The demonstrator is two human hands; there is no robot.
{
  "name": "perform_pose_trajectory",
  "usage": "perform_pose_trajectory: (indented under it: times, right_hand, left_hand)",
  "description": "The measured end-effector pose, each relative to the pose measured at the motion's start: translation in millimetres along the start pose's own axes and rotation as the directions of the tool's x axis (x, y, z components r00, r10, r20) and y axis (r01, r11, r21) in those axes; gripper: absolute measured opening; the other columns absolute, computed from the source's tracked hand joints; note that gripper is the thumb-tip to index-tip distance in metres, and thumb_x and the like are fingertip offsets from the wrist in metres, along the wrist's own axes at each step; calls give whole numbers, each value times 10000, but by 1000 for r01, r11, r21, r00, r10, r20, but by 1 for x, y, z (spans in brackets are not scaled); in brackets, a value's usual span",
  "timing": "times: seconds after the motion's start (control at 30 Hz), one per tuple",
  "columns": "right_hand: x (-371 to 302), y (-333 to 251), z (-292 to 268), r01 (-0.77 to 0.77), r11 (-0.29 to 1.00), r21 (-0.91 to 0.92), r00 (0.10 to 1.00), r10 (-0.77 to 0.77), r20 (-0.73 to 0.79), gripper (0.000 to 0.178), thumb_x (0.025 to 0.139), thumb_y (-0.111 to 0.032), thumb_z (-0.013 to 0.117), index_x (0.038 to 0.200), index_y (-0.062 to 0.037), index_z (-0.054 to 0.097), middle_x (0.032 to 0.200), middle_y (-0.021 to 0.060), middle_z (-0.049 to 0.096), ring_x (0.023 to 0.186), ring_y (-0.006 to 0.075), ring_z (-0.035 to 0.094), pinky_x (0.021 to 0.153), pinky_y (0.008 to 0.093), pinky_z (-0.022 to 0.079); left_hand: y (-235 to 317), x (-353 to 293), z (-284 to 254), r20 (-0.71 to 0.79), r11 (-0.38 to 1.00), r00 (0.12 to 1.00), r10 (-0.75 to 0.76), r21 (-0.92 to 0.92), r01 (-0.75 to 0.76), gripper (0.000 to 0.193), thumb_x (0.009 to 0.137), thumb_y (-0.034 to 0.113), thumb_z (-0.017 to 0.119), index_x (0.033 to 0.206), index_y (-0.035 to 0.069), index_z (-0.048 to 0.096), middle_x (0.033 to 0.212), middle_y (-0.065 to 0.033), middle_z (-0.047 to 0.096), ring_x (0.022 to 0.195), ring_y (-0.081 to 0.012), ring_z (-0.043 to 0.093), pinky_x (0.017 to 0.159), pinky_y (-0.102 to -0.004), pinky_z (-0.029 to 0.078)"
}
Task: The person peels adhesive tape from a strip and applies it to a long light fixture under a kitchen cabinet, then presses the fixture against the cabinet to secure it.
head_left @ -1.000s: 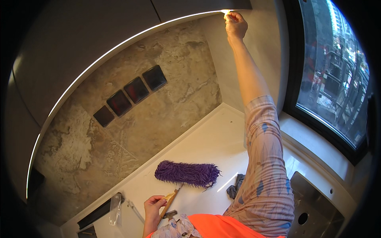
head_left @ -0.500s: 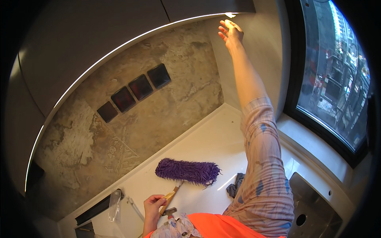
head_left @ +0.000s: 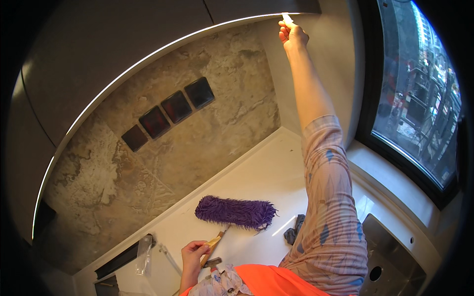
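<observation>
My right hand is raised high to the lit strip under the dark upper cabinet. Its thumb and fingertips close on a small pale piece that hangs at the strip's right end; glare hides what kind it is. Low over the counter, my left hand pinches a small yellow strip between thumb and fingers. Just beyond that hand a purple shaggy duster lies on the white counter. A hammer-like tool is partly hidden by my clothing.
Dark square panels line the stone-patterned wall. At lower left lie a clear plastic bag and a black bar. A dark crumpled cloth sits beside my right sleeve. On the right are a steel sink and a window.
My right hand has moved up slightly, and its spread fingers have closed on the pale piece at the light strip. My left hand stays nearly in place with the yellow strip.
</observation>
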State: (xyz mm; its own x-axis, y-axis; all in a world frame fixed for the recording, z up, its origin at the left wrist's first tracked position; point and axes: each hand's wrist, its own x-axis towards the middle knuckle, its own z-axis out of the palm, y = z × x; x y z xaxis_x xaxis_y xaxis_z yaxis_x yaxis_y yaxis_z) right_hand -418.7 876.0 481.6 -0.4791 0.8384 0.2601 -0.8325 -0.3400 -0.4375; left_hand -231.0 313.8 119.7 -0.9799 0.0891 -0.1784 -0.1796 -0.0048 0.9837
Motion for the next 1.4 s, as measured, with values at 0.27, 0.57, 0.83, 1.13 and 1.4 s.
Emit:
perform_pose_trajectory:
  times: [0.27,0.57,0.83,1.13,1.4]
  right_hand:
    - [0,18,-3,23,1000,-10,999,-23,-44,87,822,-40,649,895,-1,675,803,100,714,592,82,574,595,238,516]
    - [-40,87,-56,9,957,-292,997,15,82,56,837,-30,641,865,15,659,742,84,690,582,97,586,464,229,471]
    - [-275,142,-117,615,646,-452,516,104,850,114,820,-108,664,905,-67,728,758,121,695,609,163,640,558,293,475]
    - [-366,107,-109,634,660,-403,369,200,908,86,829,-65,639,892,-51,696,818,118,678,734,297,653,638,362,510]
    - [-371,108,-116,611,624,-486,223,454,863,100,800,-152,660,814,-55,682,721,133,661,671,330,637,590,408,478]
  left_hand:
    - [0,2,0,-6,1000,1000,13,-5,-13,139,815,-32,699,947,-60,670,805,-116,684,693,-169,662,662,-286,569]
    - [23,15,10,21,989,990,141,31,-141,224,800,-45,702,1014,-51,635,817,-121,681,707,-194,676,673,-313,575]
    - [110,58,71,86,865,861,502,-77,-496,139,835,-6,691,963,-28,642,854,-108,688,783,-179,670,763,-310,548]
    - [105,73,75,48,781,787,616,-172,-601,137,835,-80,652,965,-40,640,1143,-108,618,876,-141,648,809,-263,547]
    - [119,52,75,118,793,788,605,-182,-582,173,861,-12,678,1026,-32,632,1031,-94,649,835,-148,630,751,-294,549]
